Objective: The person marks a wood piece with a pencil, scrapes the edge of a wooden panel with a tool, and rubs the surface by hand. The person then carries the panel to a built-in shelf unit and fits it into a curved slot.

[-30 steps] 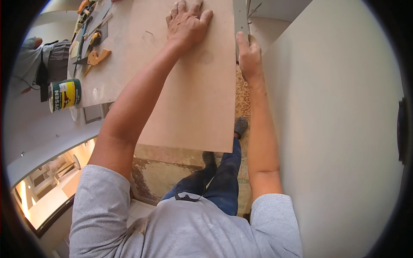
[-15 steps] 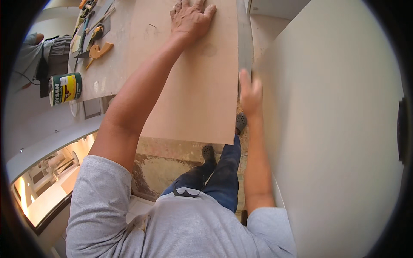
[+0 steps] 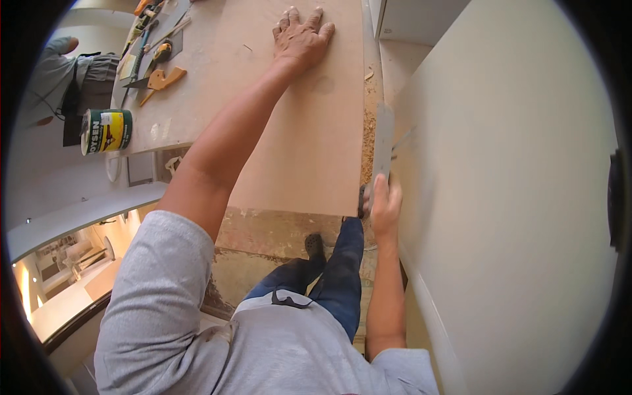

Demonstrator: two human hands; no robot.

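Observation:
My left hand (image 3: 304,38) lies flat on a light brown wood board (image 3: 296,145), fingers spread, near its far end. Off the board's right edge, my right hand (image 3: 386,209) is closed round the near end of a long grey tool (image 3: 383,135), which looks like a hand plane. Motion blurs the tool, and the hand hides its grip. It points away from me, a little apart from the board edge. Pale wood shavings (image 3: 370,148) lie on the floor between board and tool.
A large pale panel (image 3: 520,197) stands close on my right. Left on the worktable are an orange-handled saw (image 3: 164,78), a yellow-and-black tape measure (image 3: 162,51) and a green-and-yellow can (image 3: 106,131). Another person (image 3: 92,76) stands beyond the table's left side.
My right hand has drawn back toward me along the board's right side, bringing the grey tool with it and uncovering the shavings. My left hand stays flat on the board.

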